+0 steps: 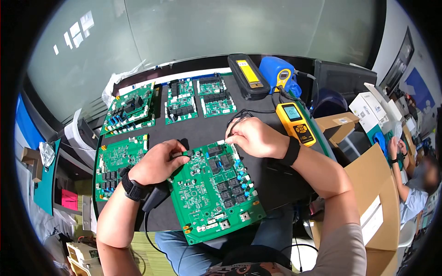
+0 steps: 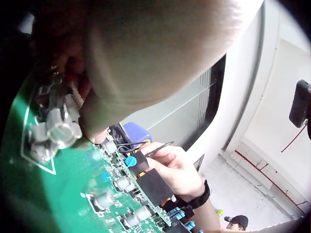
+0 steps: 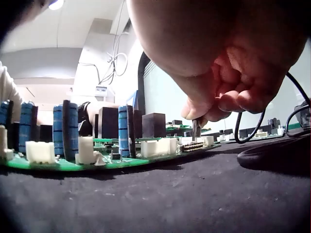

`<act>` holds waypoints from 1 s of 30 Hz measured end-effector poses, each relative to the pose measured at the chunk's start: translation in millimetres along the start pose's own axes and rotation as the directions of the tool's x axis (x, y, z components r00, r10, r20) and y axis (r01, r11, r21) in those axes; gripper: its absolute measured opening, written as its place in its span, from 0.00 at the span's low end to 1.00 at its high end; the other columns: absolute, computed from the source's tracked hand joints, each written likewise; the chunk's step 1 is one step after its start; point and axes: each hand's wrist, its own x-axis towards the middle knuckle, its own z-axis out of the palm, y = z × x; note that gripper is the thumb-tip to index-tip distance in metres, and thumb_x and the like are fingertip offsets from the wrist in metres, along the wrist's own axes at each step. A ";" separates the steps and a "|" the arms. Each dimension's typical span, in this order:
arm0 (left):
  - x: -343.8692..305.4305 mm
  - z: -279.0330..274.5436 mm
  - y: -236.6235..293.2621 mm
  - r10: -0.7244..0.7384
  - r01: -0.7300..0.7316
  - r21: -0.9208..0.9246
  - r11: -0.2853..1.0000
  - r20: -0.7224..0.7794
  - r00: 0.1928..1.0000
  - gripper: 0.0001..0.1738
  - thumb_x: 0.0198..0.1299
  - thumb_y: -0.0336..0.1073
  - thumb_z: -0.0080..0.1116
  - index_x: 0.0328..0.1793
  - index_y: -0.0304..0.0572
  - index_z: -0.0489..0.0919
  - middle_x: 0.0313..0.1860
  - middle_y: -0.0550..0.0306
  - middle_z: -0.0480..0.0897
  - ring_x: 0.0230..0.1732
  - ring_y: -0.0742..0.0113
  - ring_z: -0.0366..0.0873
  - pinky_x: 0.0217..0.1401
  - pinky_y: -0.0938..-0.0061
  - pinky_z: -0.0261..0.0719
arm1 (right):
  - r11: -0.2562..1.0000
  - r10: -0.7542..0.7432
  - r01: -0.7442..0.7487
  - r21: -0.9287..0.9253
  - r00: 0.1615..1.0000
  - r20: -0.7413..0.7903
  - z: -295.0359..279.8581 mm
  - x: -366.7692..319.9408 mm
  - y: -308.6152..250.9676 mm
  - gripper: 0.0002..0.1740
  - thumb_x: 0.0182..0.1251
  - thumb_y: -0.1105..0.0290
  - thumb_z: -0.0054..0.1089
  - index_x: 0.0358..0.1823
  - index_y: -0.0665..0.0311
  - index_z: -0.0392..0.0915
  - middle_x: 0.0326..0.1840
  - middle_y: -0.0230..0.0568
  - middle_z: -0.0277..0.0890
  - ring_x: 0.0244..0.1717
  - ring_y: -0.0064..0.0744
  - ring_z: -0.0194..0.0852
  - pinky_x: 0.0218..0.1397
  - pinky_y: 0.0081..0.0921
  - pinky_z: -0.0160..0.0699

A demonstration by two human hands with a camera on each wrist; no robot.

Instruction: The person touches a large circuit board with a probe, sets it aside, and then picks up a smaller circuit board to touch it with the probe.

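Note:
A large green circuit board [image 1: 198, 193] lies tilted at the table's front, its near end over the person's lap. The left hand [image 1: 159, 161] grips its upper left corner, thumb and forefinger close together beside a small dark part. In the left wrist view, silvery clips [image 2: 58, 128] on the board sit right by those fingers. At the upper right edge, the right hand [image 1: 258, 137] pinches a thin dark probe [image 2: 160, 148] between thumb and fingertips. Its tip is down by a white connector [image 3: 159, 147] in the right wrist view. Black leads [image 1: 251, 111] run from that hand toward a yellow meter [image 1: 296, 123].
Several smaller green boards [image 1: 179, 110] lie at the back, with larger ones [image 1: 120, 161] on the left. A black case [image 1: 239, 85] and a blue soldering station [image 1: 276, 71] stand behind the meter. Open cardboard boxes [image 1: 375, 193] and another person [image 1: 410, 184] are at right.

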 end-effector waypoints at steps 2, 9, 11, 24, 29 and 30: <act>0.5 -0.3 -0.7 0.011 -0.011 -0.021 1.000 0.000 1.000 0.15 0.69 0.35 0.68 0.55 0.32 0.78 0.40 0.58 0.83 0.43 0.76 0.78 0.47 0.75 0.79 | 0.998 0.058 -0.059 0.026 0.998 0.029 -3.7 2.7 -6.2 0.06 0.64 0.76 0.64 0.30 0.72 0.79 0.31 0.52 0.80 0.36 0.55 0.80 0.42 0.43 0.79; 2.2 0.7 -3.9 -0.006 0.006 -0.008 1.000 -0.014 1.000 0.16 0.67 0.36 0.69 0.52 0.32 0.79 0.38 0.52 0.85 0.42 0.68 0.83 0.48 0.70 0.81 | 0.994 0.093 -0.095 0.055 0.995 0.034 -4.5 5.1 -11.7 0.06 0.63 0.77 0.64 0.30 0.73 0.80 0.33 0.51 0.81 0.35 0.53 0.81 0.40 0.41 0.80; 2.1 0.5 -3.5 -0.006 0.005 -0.012 1.000 -0.015 1.000 0.16 0.67 0.36 0.69 0.52 0.32 0.79 0.38 0.51 0.85 0.42 0.68 0.83 0.48 0.70 0.81 | 0.990 0.123 -0.126 0.060 0.991 0.047 -4.5 5.0 -11.0 0.05 0.64 0.77 0.64 0.31 0.73 0.81 0.33 0.51 0.81 0.35 0.52 0.81 0.40 0.40 0.80; 0.5 0.1 2.6 -0.011 0.011 0.006 1.000 0.006 1.000 0.15 0.69 0.34 0.67 0.54 0.32 0.78 0.40 0.59 0.83 0.44 0.76 0.78 0.48 0.75 0.80 | 0.985 0.146 -0.152 0.088 0.987 0.066 -5.9 4.1 -12.2 0.06 0.65 0.75 0.67 0.33 0.72 0.81 0.31 0.51 0.80 0.32 0.50 0.81 0.37 0.38 0.78; -0.2 1.0 4.6 -0.006 0.006 0.060 0.998 0.002 1.000 0.16 0.69 0.35 0.68 0.55 0.33 0.78 0.41 0.59 0.83 0.44 0.76 0.79 0.49 0.75 0.80 | 0.991 0.115 -0.117 0.064 0.993 0.038 -4.2 0.1 -8.6 0.06 0.65 0.74 0.67 0.34 0.71 0.80 0.30 0.51 0.79 0.32 0.52 0.80 0.36 0.39 0.77; 1.8 -1.5 0.8 -0.023 0.023 0.053 0.998 0.007 1.000 0.15 0.69 0.35 0.68 0.55 0.33 0.78 0.41 0.59 0.83 0.45 0.76 0.79 0.49 0.75 0.80 | 0.994 0.092 -0.093 0.055 0.995 0.027 -0.3 2.9 -5.4 0.06 0.64 0.75 0.67 0.34 0.71 0.80 0.30 0.51 0.79 0.32 0.52 0.80 0.36 0.40 0.77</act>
